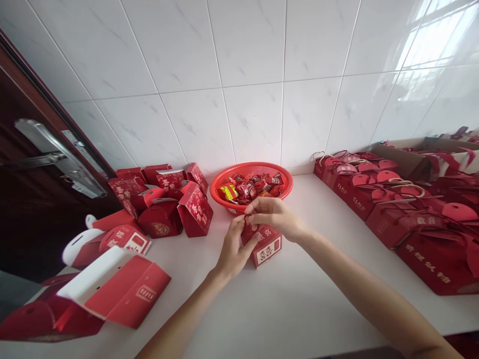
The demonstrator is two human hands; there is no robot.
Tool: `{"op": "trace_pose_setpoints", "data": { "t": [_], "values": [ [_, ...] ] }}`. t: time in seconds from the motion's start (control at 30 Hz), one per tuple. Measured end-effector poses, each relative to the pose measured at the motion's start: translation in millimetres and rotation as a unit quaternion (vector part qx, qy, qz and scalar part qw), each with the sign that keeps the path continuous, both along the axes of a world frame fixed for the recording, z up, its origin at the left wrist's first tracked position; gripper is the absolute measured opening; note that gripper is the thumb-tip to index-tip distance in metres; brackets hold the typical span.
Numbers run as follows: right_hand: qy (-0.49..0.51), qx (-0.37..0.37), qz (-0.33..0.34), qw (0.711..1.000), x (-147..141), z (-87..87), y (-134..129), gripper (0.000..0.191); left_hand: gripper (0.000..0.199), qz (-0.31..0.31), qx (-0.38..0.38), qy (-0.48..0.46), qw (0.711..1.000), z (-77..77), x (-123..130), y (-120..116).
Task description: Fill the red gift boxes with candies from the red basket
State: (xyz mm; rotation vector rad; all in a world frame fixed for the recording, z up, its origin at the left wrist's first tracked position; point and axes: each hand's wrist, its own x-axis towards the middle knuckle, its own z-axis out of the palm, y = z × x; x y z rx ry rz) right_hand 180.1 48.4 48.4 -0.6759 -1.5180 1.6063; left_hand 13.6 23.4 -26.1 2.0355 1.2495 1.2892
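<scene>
A small red gift box (268, 252) with a white label and large characters stands upright on the white counter, close in front of the candy basket. Its top is partly covered by my fingers. My left hand (235, 249) grips the box's upper left side, with the thumb lying along the front. Above the lid, my right hand (272, 215) is closed in a pinch on a thin dark red cord (245, 219) at the top of the box. Where the cord runs between the fingers is hidden.
Behind the box sits a red plastic basket (251, 168) of wrapped candies (258, 187). Several red boxes (196, 209), some with open flaps (123, 286), crowd the left. Rows of closed gift boxes (422, 259) and a cardboard carton (400, 159) line the right. A tiled wall (254, 114) stands behind.
</scene>
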Motion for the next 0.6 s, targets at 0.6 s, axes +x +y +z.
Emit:
{"op": "trace_pose_setpoints", "data": {
  "t": [0.6],
  "values": [
    [0.008, 0.003, 0.004, 1.000, -4.6, -4.3, 0.0, 0.018, 0.031, -0.015, -0.047, 0.007, 0.999, -0.6, -0.1, 1.2]
  ]
}}
